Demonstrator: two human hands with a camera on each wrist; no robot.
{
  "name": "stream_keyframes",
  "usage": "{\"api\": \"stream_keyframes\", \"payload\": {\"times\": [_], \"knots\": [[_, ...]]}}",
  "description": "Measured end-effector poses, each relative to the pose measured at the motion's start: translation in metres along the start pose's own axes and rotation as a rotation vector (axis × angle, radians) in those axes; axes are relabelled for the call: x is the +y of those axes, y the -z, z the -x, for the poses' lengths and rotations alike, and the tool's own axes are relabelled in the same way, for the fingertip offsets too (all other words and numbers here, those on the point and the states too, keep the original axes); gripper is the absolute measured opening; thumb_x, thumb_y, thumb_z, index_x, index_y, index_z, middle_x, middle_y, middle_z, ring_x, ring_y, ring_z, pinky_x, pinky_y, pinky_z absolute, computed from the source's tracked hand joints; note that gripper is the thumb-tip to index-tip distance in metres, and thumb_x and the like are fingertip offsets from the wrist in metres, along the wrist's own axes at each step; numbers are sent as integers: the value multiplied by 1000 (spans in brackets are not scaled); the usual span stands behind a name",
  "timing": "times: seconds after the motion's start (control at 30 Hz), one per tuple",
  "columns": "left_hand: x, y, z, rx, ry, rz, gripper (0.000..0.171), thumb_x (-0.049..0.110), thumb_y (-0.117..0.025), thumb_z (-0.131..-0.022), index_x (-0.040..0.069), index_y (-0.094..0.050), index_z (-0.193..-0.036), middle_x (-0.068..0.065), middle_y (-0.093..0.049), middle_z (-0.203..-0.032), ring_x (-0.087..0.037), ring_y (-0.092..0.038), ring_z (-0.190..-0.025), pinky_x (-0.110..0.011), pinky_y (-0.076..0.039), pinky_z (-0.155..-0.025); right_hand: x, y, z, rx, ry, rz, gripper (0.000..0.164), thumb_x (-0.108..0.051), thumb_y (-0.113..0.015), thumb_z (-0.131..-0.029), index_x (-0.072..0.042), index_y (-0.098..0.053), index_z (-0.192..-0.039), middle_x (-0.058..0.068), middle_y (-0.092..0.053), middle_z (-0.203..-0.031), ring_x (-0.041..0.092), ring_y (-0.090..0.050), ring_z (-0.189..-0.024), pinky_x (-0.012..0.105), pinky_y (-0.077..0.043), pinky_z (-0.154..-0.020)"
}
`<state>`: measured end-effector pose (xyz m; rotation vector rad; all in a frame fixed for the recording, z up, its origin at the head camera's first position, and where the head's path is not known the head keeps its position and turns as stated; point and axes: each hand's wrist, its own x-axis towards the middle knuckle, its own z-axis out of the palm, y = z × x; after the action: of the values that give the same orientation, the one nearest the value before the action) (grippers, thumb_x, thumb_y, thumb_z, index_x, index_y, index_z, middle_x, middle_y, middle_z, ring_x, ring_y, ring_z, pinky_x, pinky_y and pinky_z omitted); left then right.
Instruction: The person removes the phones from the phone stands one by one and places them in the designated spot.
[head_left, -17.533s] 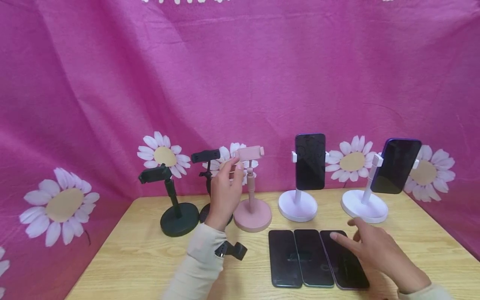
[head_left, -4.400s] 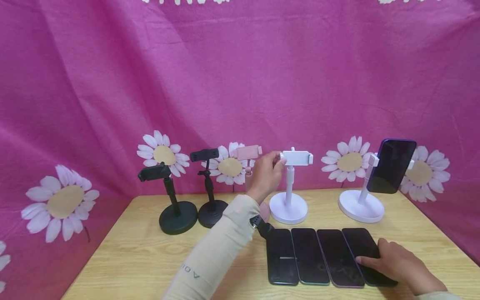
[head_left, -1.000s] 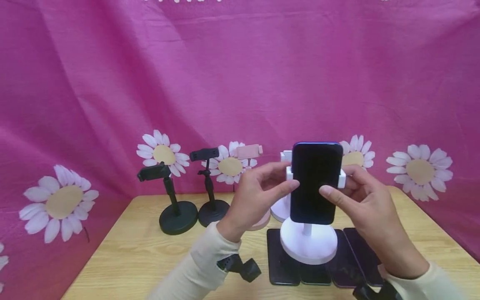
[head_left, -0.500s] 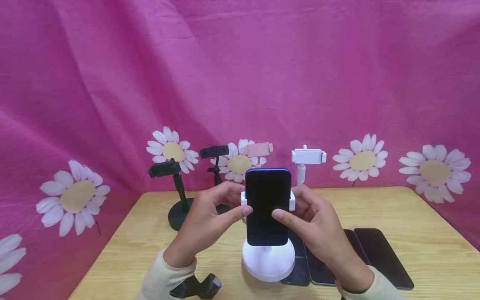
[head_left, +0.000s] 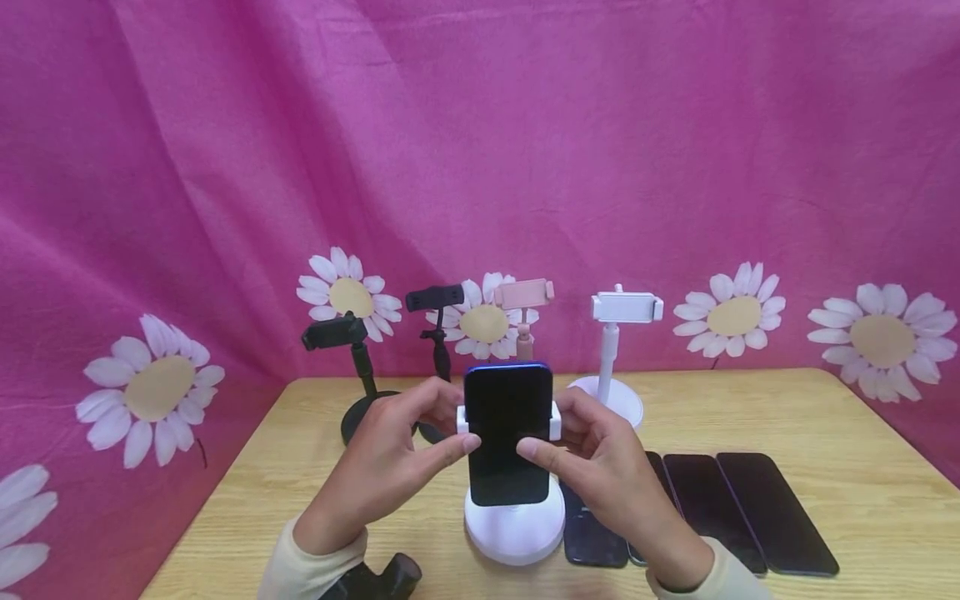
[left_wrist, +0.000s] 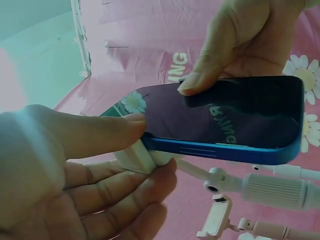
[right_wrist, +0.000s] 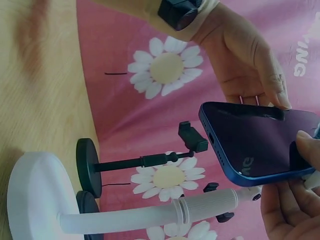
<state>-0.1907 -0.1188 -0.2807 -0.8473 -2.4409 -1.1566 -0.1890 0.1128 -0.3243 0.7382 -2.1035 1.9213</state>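
Note:
A black-screened phone (head_left: pixel 495 404) with a blue edge stands upright in the clamp of a white phone stand (head_left: pixel 514 537) at the front middle. My left hand (head_left: pixel 382 462) grips the phone's left side, thumb on the screen's edge and fingers at the clamp end. From the other side my right hand (head_left: pixel 615 467) holds it likewise, thumb lying on the glass. In the left wrist view the white clamp end (left_wrist: pixel 135 157) sits between left thumb and fingers. The right wrist view shows the stand's white column (right_wrist: pixel 210 205) under the phone. The right fingertips behind it are partly hidden.
Behind stand two black phone stands (head_left: pixel 362 362) (head_left: pixel 441 354), a pink one (head_left: pixel 525 294) and another white one (head_left: pixel 627 307), all without phones. Several dark phones (head_left: pixel 776 512) lie side by side at the right, partly covered by my right hand and forearm.
The phone came off the middle white stand and joined those on the table. The far-right white stand, phone in it, was brought to the front middle, lately shifting left and lower.

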Motion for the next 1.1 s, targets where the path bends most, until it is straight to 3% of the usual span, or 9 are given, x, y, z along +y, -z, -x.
{"api": "stream_keyframes", "payload": {"times": [0.13,0.43,0.67,0.9,0.97,1.1], "knots": [[-1,3,2,-27,28,-25,27,20,-79,-81,17,-63,-102,10,-67,-87,-2,-63,-80,-30,-52,-72,3,-2,0,-9,11,11,33,-8,-78,-80,-9,-60,-108,7,-67,-81,20,-63,-70,31,-53,-60],[-2,6,3,-72,55,-45,28,20,-80,-80,15,-63,-102,11,-65,-85,-5,-62,-79,-29,-51,-72,8,-4,0,-40,21,12,34,-8,-77,-81,-9,-62,-112,7,-65,-78,16,-58,-66,30,-49,-56],[-7,4,3,-107,22,-13,28,21,-81,-79,14,-63,-99,11,-65,-82,-3,-63,-76,-27,-53,-72,13,-3,1,-80,-9,-32,35,-7,-75,-82,-7,-60,-114,8,-71,-95,25,-70,-85,37,-57,-76],[-8,5,0,-143,68,-14,29,29,-80,-79,18,-64,-100,14,-66,-81,-3,-62,-74,-29,-53,-72,12,-2,0,-92,-20,-16,35,-8,-74,-84,-7,-58,-116,7,-72,-101,25,-71,-88,36,-57,-78],[-10,6,-1,-161,52,-18,23,29,-79,-80,21,-65,-97,15,-65,-80,-4,-62,-73,-29,-53,-71,14,-3,-1,-107,-39,-23,38,-9,-73,-86,-8,-57,-120,9,-70,-105,26,-70,-89,36,-57,-78],[-19,7,-4,-202,-46,-14,13,27,-76,-84,23,-66,-91,15,-63,-76,-5,-60,-70,-28,-54,-68,23,-6,-1,-180,-101,-67,43,-10,-68,-90,-6,-54,-130,15,-66,-114,27,-69,-94,36,-56,-81]]}}
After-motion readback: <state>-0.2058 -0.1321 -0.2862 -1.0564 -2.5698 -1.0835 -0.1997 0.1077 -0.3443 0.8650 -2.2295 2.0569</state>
